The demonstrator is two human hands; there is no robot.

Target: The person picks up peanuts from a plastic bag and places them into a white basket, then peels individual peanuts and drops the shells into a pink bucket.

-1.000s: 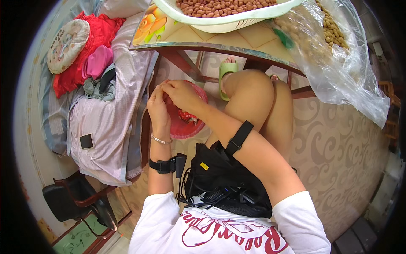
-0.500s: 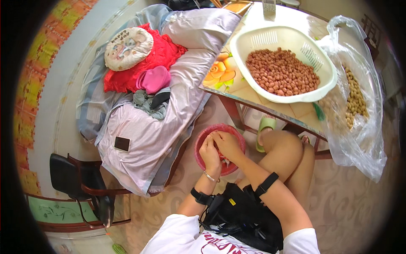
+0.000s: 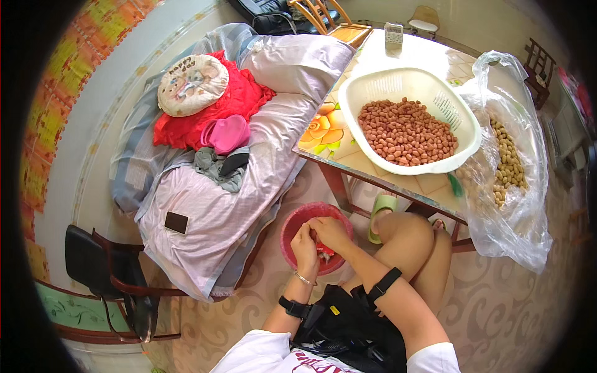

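1. The pink-red basin (image 3: 286, 239) stands on the floor below the fingers; it looks like thin plastic, so probably light and slightly springy, best taken by opposite sides of its rim.
2. Inside it lies a crumpled red-and-white piece (image 3: 325, 251), partly hidden; it seems soft and nearly weightless, suited to a fingertip pinch.
3. The left hand (image 3: 304, 246) is curled above the basin, its fingertips meeting those of the right hand (image 3: 328, 232), which is bent over likewise. I cannot tell what, if anything, is between them.
4. On the counter (image 3: 420, 184), the white basket (image 3: 398, 83) holds reddish kernels (image 3: 407, 133): likely small, firm and prone to roll, with thin skins; the basket itself would be steadiest gripped at both rims.
5. Beside it, tan pods (image 3: 511, 166) lie in a clear plastic bag (image 3: 517, 233); the pods look light and brittle, the film limp and slippery, better gathered in a fistful.
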